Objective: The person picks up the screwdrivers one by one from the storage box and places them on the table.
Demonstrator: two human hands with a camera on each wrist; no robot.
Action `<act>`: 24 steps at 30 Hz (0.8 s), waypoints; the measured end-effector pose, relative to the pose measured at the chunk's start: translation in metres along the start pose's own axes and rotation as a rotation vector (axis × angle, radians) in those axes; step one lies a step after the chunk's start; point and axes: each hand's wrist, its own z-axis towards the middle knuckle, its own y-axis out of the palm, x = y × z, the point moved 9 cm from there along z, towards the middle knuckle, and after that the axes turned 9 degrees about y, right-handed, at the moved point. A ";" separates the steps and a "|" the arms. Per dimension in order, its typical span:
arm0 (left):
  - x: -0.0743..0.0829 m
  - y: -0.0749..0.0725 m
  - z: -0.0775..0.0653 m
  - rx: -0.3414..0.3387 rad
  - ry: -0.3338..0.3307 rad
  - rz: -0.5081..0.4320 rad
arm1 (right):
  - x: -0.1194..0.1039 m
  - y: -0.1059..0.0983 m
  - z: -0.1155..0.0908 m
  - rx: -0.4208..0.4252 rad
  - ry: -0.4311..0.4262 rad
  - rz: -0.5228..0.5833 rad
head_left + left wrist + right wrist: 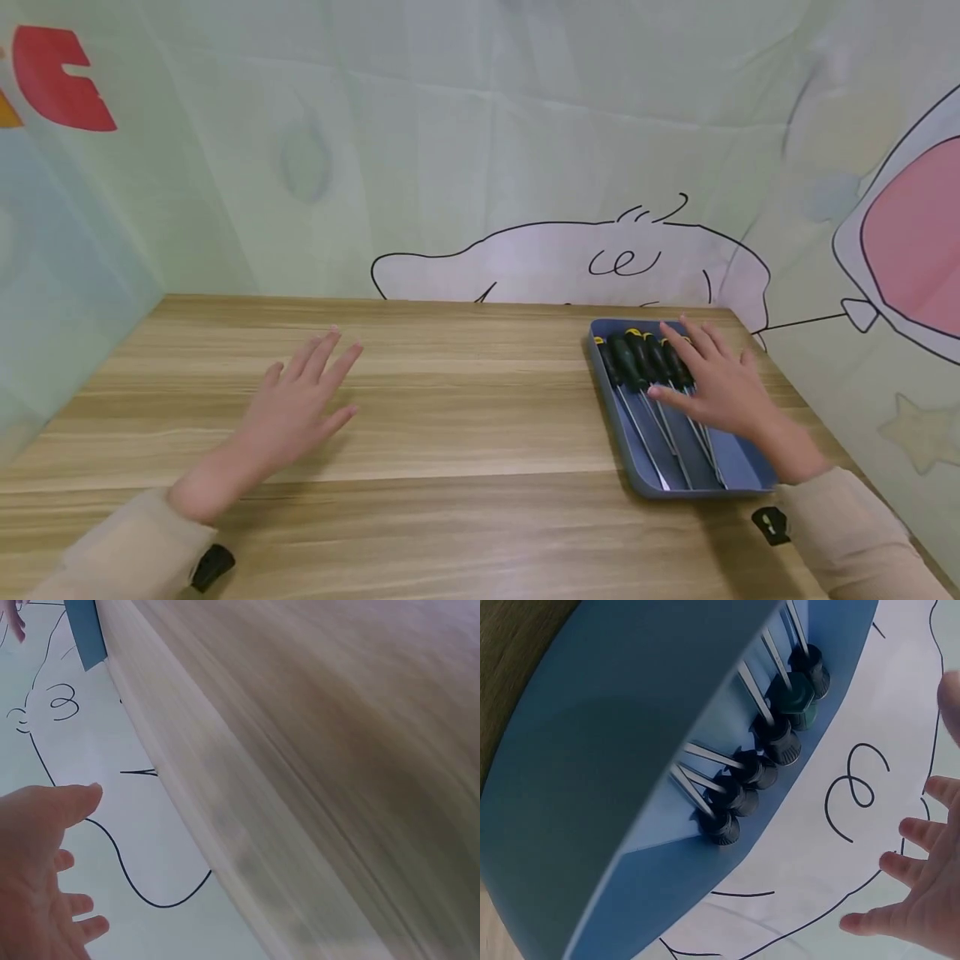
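Observation:
Several screwdrivers (632,364) with dark handles and yellow ends lie side by side in a blue tray (633,482) on the right of the table. In the head view my right hand (723,392) hovers over the tray, fingers spread, covering some of the handles. The right wrist view shows that hand (922,877) apart from the screwdrivers (776,739), holding nothing. My left hand (288,412) is above the left half of the table, fingers straight and spread. Nothing is in the left hand (34,855) in the left wrist view either.
The wooden table (465,417) meets a pale printed cloth backdrop (450,150) at its far edge. More cloth hangs along the left and right sides. A black device (213,568) is strapped under the left sleeve, another (771,525) under the right.

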 end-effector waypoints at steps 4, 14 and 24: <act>0.010 0.002 0.014 -0.004 0.016 0.000 | 0.003 0.002 0.001 -0.013 0.006 0.010; 0.037 0.013 0.045 -0.016 0.032 -0.064 | 0.009 0.001 0.003 -0.043 0.003 0.031; 0.062 0.025 0.073 -0.001 0.021 -0.170 | 0.022 0.006 0.000 -0.093 0.025 0.061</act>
